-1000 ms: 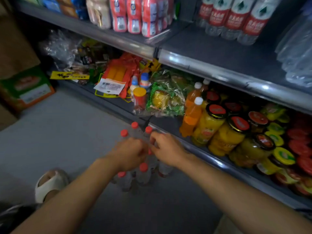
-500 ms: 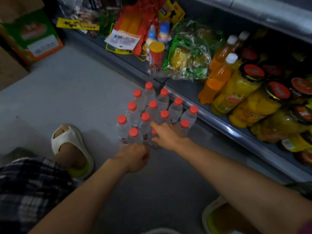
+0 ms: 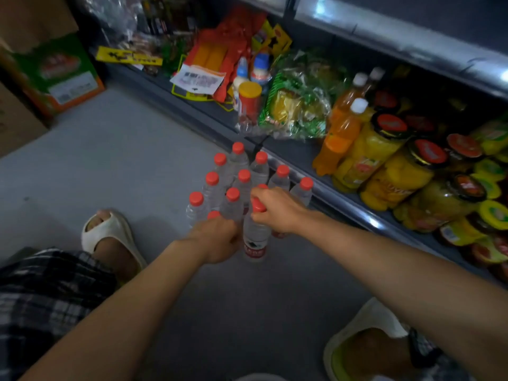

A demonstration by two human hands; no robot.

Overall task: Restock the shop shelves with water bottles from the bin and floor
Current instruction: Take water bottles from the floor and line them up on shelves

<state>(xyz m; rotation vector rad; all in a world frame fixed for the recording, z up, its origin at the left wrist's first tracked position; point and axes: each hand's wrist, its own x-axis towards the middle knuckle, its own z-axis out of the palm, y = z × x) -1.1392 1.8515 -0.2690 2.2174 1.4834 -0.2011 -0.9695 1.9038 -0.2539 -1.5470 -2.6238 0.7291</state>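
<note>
Several clear water bottles with red caps (image 3: 238,171) stand in a cluster on the grey floor, just in front of the bottom shelf (image 3: 308,158). My right hand (image 3: 277,209) grips the neck of one water bottle (image 3: 255,237) at the near edge of the cluster; its red and white label shows below my fingers. My left hand (image 3: 217,237) is curled around another bottle at the cluster's near left, with only that bottle's red cap (image 3: 214,215) showing above my knuckles.
The bottom shelf holds orange drink bottles (image 3: 341,136), jars of yellow fruit (image 3: 376,149), a green snack bag (image 3: 297,105) and red packets. A cardboard box (image 3: 55,72) stands at the left. My feet in white slippers (image 3: 110,237) rest on the floor.
My right hand has closed on one bottle's neck and drawn it out toward me. My left hand has moved forward and curled round a bottle at the near left.
</note>
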